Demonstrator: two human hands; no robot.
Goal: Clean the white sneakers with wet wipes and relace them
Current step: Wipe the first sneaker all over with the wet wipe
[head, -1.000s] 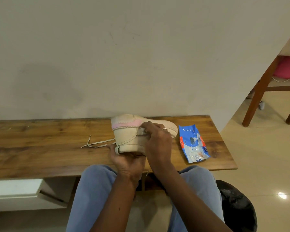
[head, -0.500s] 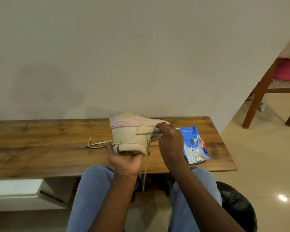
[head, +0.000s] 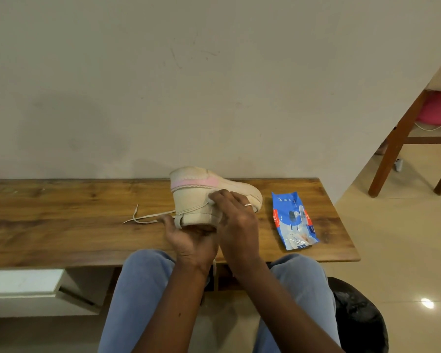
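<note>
- Sneaker point(head: 194, 200): lies on its side, lifted just above the wooden table point(head: 61, 225), toe to the right; pink band near the sole edge
- Left hand point(head: 189, 240): cups the sneaker from below, fingers curled round its heel end
- Right hand point(head: 237, 220): fingers bent, pressing a small white wipe point(head: 211, 199) to the sneaker's side
- Lace point(head: 148, 218): trails from the sneaker leftward across the table
- Wet wipes pack point(head: 293, 220): flat on the table, just right of the sneaker
</note>
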